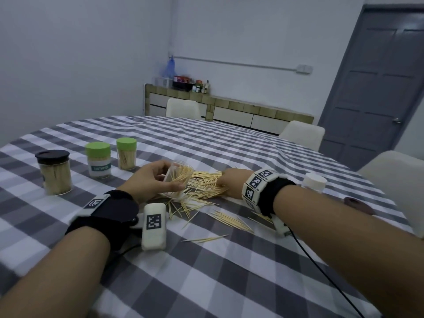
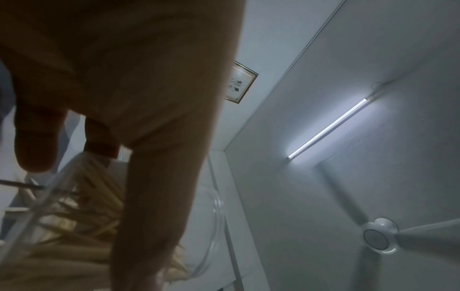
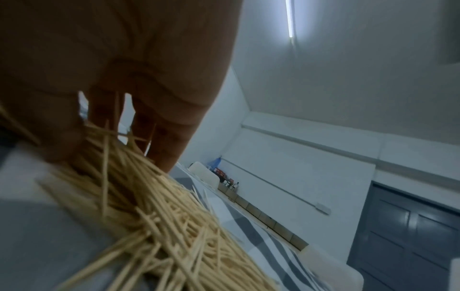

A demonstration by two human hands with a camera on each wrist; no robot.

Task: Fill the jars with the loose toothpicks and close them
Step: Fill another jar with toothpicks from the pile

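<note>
Toothpicks (image 1: pixel 206 187), light and easily scattered, are raked by the right hand (image 1: pixel 231 180), fingers spread; the slippery tilted jar (image 1: pixel 177 177) is gripped around its wall by the left hand (image 1: pixel 151 177).

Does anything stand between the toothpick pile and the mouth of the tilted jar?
Nothing visible does. The left hand tips the clear jar with its mouth against the toothpick pile, and the right hand is on the pile's far side.

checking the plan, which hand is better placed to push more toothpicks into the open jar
Right. The right hand already rests on the loose toothpicks beside the open jar's mouth, while the left hand is busy holding that jar tilted.
</note>
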